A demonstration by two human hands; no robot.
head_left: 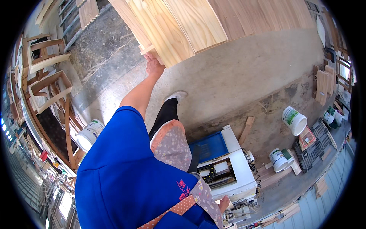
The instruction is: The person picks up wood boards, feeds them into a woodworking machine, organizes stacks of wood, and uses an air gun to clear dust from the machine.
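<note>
The left hand (153, 65) is at the near left corner of a run of wooden panels, with the back of the hand up and the fingers stretched forward, slightly spread, against the end of a narrow pale board (131, 21). The tips reach close to a short wooden strip (147, 50) that lies across that end. The thumb side is hidden by the wood, so whether the hand grips the board or merely rests on it cannot be told.

A yellowish pine panel (162, 30) lies just right of the hand and runs away from it. A second pine panel (196, 21) adjoins that one, and a browner wood panel (261, 15) lies beyond it, farthest right from the hand.

The right hand (224, 204) shows only in part, low in the view beside a white machine (244, 173) and well apart from the panels; how far open it is, or whether it holds anything, cannot be told. A blue tray (209, 147) sits at the machine's far end, and a white bucket (294, 121) rests on the floor to the right.
</note>
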